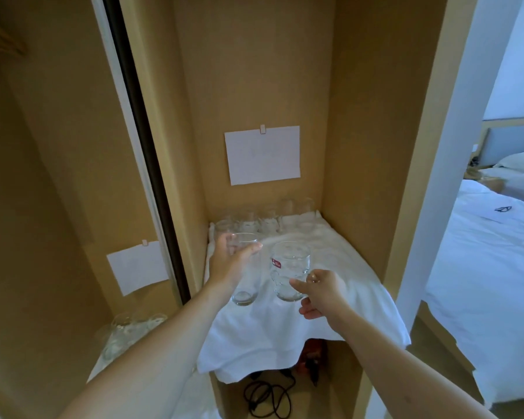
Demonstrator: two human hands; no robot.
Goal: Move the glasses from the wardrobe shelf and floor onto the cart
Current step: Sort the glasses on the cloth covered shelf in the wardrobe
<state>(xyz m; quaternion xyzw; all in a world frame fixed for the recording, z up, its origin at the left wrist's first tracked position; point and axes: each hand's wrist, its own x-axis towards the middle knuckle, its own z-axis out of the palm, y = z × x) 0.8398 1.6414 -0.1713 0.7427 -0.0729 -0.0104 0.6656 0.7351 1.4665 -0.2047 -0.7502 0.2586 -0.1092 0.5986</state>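
Both hands reach into the wardrobe niche. Left hand (230,261) wraps its fingers and thumb round the upper part of a tall clear glass (245,269) standing on the white towel (285,328) that covers the shelf. Right hand (321,293) grips the handle of a dimpled glass mug (289,270) with a red label, just beside the tall glass, also on the towel. More glasses (266,220) stand in a row at the back of the shelf against the wall, under a clipped sheet of paper (262,155). Further glasses (124,331) sit low in the left compartment. Below the shelf lies a black cable (266,397). At right, a white bed (496,267) shows.
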